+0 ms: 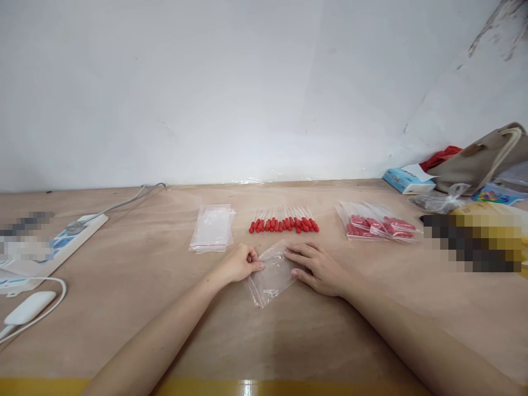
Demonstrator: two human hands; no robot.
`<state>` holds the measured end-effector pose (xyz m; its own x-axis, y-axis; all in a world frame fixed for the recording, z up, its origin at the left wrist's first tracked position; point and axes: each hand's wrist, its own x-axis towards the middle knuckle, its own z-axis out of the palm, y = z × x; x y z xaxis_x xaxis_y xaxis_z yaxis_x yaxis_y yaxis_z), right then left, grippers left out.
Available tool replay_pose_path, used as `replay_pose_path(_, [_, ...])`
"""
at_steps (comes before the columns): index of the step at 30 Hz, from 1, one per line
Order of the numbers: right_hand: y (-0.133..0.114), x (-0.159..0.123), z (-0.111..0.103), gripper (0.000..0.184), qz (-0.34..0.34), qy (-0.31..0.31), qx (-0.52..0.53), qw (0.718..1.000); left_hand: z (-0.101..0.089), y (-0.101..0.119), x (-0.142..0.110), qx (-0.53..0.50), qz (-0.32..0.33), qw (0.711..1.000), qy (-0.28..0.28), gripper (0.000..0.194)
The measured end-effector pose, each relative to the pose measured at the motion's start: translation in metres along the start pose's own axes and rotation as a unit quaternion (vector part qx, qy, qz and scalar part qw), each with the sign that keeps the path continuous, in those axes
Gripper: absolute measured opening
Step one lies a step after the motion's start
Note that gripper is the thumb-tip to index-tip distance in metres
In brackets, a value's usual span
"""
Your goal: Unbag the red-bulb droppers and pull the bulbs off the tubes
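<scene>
A clear zip bag (274,278) lies slanted on the table between my hands. The thumb and curled fingers of my left hand (240,264) pinch its left edge. My right hand (317,268) rests at the bag's right edge, fingers stretched out and touching the plastic. Just beyond the bag is a row of small red-headed pieces with thin clear stems (284,224), the stems pointing toward the wall. Left of them lies a stack of flat clear zip bags (212,226). To the right, several zip bags filled with red pieces (373,224) overlap in a pile.
A white power strip (80,234) with cables and a white plug-like adapter (31,308) occupy the left side. At the back right are a blue tissue pack (406,180), a beige bag (474,159) and crumpled plastic (443,201). A white wall (264,99) bounds the table behind.
</scene>
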<state>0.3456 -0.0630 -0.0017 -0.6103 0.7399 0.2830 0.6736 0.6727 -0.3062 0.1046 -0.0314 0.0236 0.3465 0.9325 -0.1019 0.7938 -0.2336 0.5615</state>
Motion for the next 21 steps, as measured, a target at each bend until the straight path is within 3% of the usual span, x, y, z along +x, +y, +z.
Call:
replay_pose_path(2, [0.000,-0.001,0.000,0.043,0.012,0.009,-0.004,1.000,-0.010,-0.013,-0.005,-0.025,0.010,0.999,0.018,0.024])
replay_pose_path(4, [-0.001,-0.001,0.001,0.043,0.023,0.009,-0.009,1.000,-0.025,-0.033,-0.008,-0.063,0.002,0.991,0.116,0.026])
replay_pose_path(7, [-0.001,-0.001,0.002,0.043,0.029,0.003,-0.016,0.999,-0.054,-0.069,-0.003,-0.128,-0.063,0.948,0.284,0.034])
replay_pose_path(9, [0.000,-0.001,0.003,0.043,0.030,0.005,-0.019,0.999,-0.069,-0.090,0.006,-0.086,-0.138,0.929,0.333,0.036])
replay_pose_path(12, [0.000,-0.001,0.003,0.042,0.029,0.010,-0.019,0.999,-0.078,-0.105,0.017,0.003,-0.217,0.915,0.340,0.032])
replay_pose_path(15, [0.000,-0.001,0.002,0.041,0.029,0.012,-0.017,0.999,-0.071,-0.096,0.018,0.086,-0.222,0.897,0.373,0.049])
replay_pose_path(18, [-0.002,-0.001,0.001,0.041,0.028,0.017,-0.016,0.999,-0.058,-0.074,0.012,0.236,-0.119,0.886,0.380,0.047])
replay_pose_path(21, [-0.004,0.000,0.003,0.040,0.025,0.028,-0.014,0.999,-0.045,-0.060,0.009,0.306,-0.005,0.915,0.263,0.042])
